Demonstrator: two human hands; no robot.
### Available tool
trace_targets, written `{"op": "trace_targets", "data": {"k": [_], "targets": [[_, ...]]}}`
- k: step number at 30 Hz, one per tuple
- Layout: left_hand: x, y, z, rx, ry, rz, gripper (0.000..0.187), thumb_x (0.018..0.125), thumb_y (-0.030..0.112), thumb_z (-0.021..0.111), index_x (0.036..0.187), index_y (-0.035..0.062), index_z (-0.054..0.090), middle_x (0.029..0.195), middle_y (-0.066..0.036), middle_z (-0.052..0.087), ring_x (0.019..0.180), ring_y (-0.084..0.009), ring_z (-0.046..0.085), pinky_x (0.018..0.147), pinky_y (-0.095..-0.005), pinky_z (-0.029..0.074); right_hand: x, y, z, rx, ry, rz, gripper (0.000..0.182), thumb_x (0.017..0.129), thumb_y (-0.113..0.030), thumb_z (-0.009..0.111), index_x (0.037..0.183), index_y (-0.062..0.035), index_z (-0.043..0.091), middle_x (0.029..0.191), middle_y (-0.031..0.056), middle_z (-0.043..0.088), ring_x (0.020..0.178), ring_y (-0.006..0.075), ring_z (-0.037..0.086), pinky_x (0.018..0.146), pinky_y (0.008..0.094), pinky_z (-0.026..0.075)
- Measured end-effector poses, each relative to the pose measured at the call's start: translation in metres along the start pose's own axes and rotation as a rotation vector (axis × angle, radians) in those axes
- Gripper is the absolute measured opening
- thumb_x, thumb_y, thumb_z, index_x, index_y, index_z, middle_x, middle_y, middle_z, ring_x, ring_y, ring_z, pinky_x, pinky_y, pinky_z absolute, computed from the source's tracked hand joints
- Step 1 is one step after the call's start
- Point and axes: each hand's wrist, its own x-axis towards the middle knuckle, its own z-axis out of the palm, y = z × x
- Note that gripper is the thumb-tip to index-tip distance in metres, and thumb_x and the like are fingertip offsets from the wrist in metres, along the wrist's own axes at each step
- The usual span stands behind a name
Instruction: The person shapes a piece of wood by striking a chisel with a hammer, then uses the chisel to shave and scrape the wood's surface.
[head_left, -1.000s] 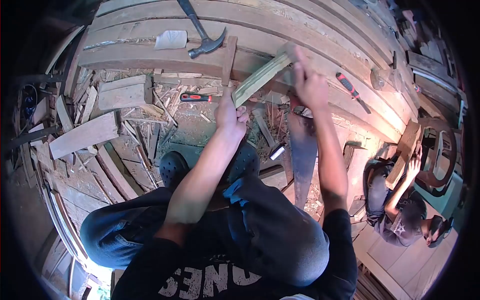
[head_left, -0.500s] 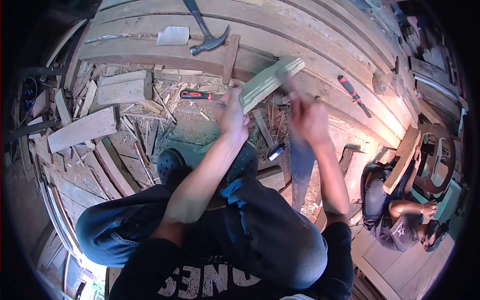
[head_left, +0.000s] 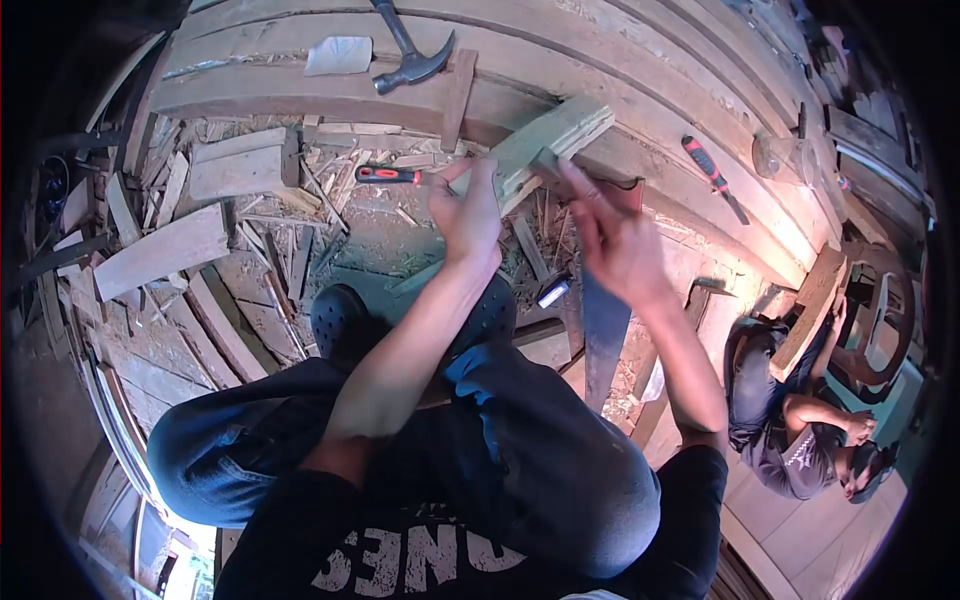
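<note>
My left hand (head_left: 468, 213) is wrapped round the near end of a pale, grooved wooden piece (head_left: 540, 138), which slants up to the right against a beam. Between the fingertips of my right hand (head_left: 615, 235) is a small dark block (head_left: 546, 163), touching the side of the wood. What the block is made of is hard to tell. Below my right hand a saw (head_left: 604, 335) stands with its blade pointing toward my knee. A red and black handled tool (head_left: 388, 175) lies left of my left hand.
A hammer (head_left: 412, 68) and a paper scrap (head_left: 339, 56) lie on the beams (head_left: 250, 90). Further right are a red-handled chisel (head_left: 714, 178) and a clear container (head_left: 783, 158). Wood offcuts (head_left: 165, 252) and shavings cover the floor. Another person (head_left: 790, 430) sits at the right.
My right hand has moved slightly down and left along the wood with the dark block. The wooden piece has shifted slightly and shows more of its wide face.
</note>
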Motion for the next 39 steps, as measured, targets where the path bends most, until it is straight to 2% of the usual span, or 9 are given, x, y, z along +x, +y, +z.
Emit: {"op": "trace_targets", "data": {"k": [2, 6, 12, 14, 18, 22, 26, 36, 39], "targets": [[-0.010, 0.007, 0.007, 0.012, 0.041, -0.029, 0.034, 0.084, 0.015, 0.074, 0.104, 0.0013, 0.051, 0.088, -0.011, 0.061, 0.070, -0.0127, 0.059, 0.058, -0.0246, 0.048, 0.017, 0.014, -0.010, -0.011, -0.229, 0.407, 0.044, 0.096, -0.014, 0.056, 0.139, -0.0219, 0.053, 0.085, 0.0206, 0.069, 0.068, 0.0374, 0.067, 0.059, 0.0444, 0.053], [-0.015, 0.011, 0.006, -0.030, 0.030, -0.046, 0.034, 0.085, 0.015, 0.073, 0.106, 0.0017, 0.050, 0.090, -0.010, 0.060, 0.070, -0.0128, 0.059, 0.058, -0.0249, 0.048, -0.006, -0.023, 0.004, 0.184, -0.053, 0.028, 0.045, 0.096, -0.023, 0.056, 0.140, -0.0265, 0.051, 0.076, 0.0184, 0.067, 0.061, 0.0345, 0.066, 0.052, 0.0435, 0.052], [-0.014, 0.013, 0.011, -0.039, -0.066, -0.048, 0.035, 0.084, 0.011, 0.073, 0.108, 0.0024, 0.048, 0.087, -0.009, 0.061, 0.070, -0.0110, 0.060, 0.055, -0.0252, 0.048, 0.004, -0.006, -0.002, 0.113, -0.166, 0.351, 0.046, 0.093, -0.023, 0.060, 0.138, -0.0320, 0.054, 0.070, 0.0109, 0.061, 0.055, 0.0300, 0.063, 0.053, 0.0417, 0.053], [-0.013, 0.015, 0.010, -0.043, -0.001, -0.106, 0.036, 0.085, 0.011, 0.073, 0.109, 0.0028, 0.047, 0.087, -0.009, 0.061, 0.068, -0.0105, 0.059, 0.054, -0.0241, 0.047, -0.011, -0.025, 0.005, 0.065, 0.042, -0.058, 0.046, 0.094, -0.022, 0.059, 0.139, -0.0311, 0.052, 0.067, 0.0122, 0.061, 0.051, 0.0308, 0.061, 0.048, 0.0422, 0.051], [-0.009, 0.009, 0.008, -0.044, -0.029, -0.084, 0.036, 0.084, 0.011, 0.073, 0.108, 0.0027, 0.047, 0.088, -0.009, 0.062, 0.069, -0.0091, 0.058, 0.055, -0.0224, 0.045, 0.009, 0.006, -0.006, -0.018, -0.183, 0.349, 0.048, 0.095, -0.016, 0.058, 0.142, -0.0251, 0.050, 0.081, 0.0169, 0.068, 0.069, 0.0363, 0.066, 0.061, 0.0444, 0.053], [-0.005, 0.007, 0.005, -0.053, -0.046, -0.057, 0.035, 0.086, 0.013, 0.073, 0.107, 0.0028, 0.047, 0.087, -0.008, 0.060, 0.067, -0.0089, 0.057, 0.054, -0.0229, 0.044, -0.012, -0.023, 0.004, 0.012, -0.011, -0.020, 0.047, 0.095, -0.017, 0.057, 0.141, -0.0245, 0.050, 0.076, 0.0190, 0.065, 0.060, 0.0376, 0.064, 0.054, 0.0459, 0.051], [-0.017, 0.013, 0.009, -0.030, -0.061, -0.060, 0.036, 0.086, 0.013, 0.073, 0.107, 0.0026, 0.046, 0.084, -0.007, 0.059, 0.064, -0.0094, 0.056, 0.050, -0.0247, 0.043, 0.017, 0.029, 0.004, -0.018, -0.113, 0.419, 0.048, 0.095, -0.019, 0.057, 0.142, -0.0274, 0.049, 0.082, 0.0199, 0.068, 0.065, 0.0387, 0.066, 0.057, 0.0462, 0.052], [0.001, -0.012, 0.004, 0.126, -0.026, 0.237, 0.033, 0.084, 0.011, 0.074, 0.106, 0.0006, 0.051, 0.100, -0.015, 0.061, 0.087, -0.0156, 0.061, 0.075, -0.0277, 0.051, 0.030, 0.059, 0.012, -0.249, -0.194, 0.488, 0.048, 0.096, -0.026, 0.054, 0.142, -0.0337, 0.046, 0.077, 0.0202, 0.067, 0.066, 0.0405, 0.066, 0.056, 0.0489, 0.055], [0.000, 0.001, -0.001, -0.007, 0.011, -0.022, 0.033, 0.083, 0.016, 0.075, 0.103, 0.0049, 0.050, 0.087, -0.009, 0.060, 0.065, -0.0107, 0.054, 0.053, -0.0247, 0.036, 0.009, 0.023, 0.030, -0.031, 0.130, -0.007, 0.043, 0.098, -0.030, 0.049, 0.141, -0.0293, 0.048, 0.077, 0.0201, 0.067, 0.069, 0.0401, 0.067, 0.056, 0.0495, 0.054]]}}
